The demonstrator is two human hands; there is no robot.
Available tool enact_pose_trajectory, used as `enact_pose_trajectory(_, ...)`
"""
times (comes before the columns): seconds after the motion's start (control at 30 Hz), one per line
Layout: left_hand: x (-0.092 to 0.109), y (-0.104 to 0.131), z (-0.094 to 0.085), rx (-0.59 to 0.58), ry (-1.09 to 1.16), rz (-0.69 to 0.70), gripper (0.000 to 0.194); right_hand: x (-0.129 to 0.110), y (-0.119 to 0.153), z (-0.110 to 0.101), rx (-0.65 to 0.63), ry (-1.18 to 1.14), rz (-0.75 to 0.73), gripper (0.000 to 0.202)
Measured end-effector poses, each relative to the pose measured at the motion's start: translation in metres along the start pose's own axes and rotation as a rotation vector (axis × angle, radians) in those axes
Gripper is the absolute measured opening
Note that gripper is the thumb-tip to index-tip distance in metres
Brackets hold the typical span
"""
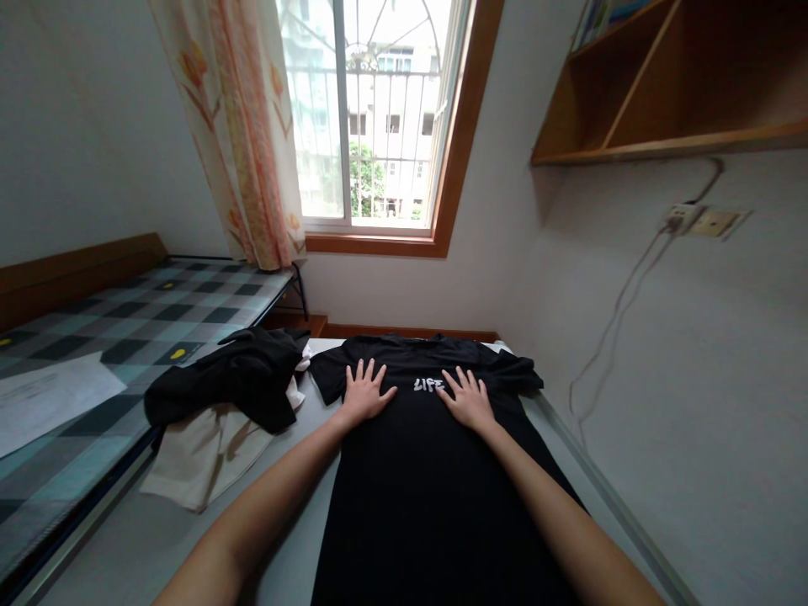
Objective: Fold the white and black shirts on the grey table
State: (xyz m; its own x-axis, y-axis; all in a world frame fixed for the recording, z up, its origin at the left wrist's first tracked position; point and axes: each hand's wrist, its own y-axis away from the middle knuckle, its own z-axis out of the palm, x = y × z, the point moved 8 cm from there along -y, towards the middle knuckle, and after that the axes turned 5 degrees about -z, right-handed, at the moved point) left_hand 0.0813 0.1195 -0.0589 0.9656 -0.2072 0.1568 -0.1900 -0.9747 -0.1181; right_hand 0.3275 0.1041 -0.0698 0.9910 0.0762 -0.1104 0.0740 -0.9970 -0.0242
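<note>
Pale tabletop [145,547]: left hand [364,396], right hand [470,405] splayed palm-down on black T-shirt [435,505], gripping nothing, arms [271,497] outstretched.

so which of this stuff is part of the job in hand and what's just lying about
In use:
- black T-shirt, spread out under the left hand and right hand
- pale tabletop beneath it

Apparently just lying about:
- heap of black and beige cloth, untouched
- paper sheet on the checked mattress

And here we're in a bedroom | checked mattress [208,290] over at left | flowered curtain [249,135] beside the window [385,118]!
</note>
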Motion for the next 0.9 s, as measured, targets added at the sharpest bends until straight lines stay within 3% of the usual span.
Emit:
enact_pose_trajectory(0.2, -0.014, -0.033, -0.003, -0.016, 0.044, -0.004, 0.070, -0.010, -0.035, -0.006, 0.003, -0.065, 0.008, 0.066)
enact_pose_trajectory(0.33, -0.012, -0.038, -0.016, 0.077, 0.063, 0.016, 0.059, -0.011, -0.044, -0.009, 0.066, -0.101, 0.006, 0.064)
enact_pose_trajectory(0.43, 0.003, -0.025, -0.026, 0.166, 0.058, 0.113, 0.042, -0.008, -0.040, -0.014, 0.163, -0.106, 0.026, 0.058)
enact_pose_trajectory(0.63, 0.018, 0.018, -0.022, 0.138, 0.048, 0.183, 0.037, -0.009, -0.018, -0.037, 0.358, -0.106, 0.020, 0.044)
enact_pose_trajectory(0.8, 0.006, 0.043, -0.017, 0.022, 0.133, 0.319, 0.044, -0.015, -0.006, -0.033, 0.284, -0.116, 0.032, 0.040)
enact_pose_trajectory(0.9, -0.007, 0.046, -0.024, 0.080, 0.203, 0.275, 0.040, -0.022, -0.002, -0.025, 0.258, -0.107, -0.003, 0.043)
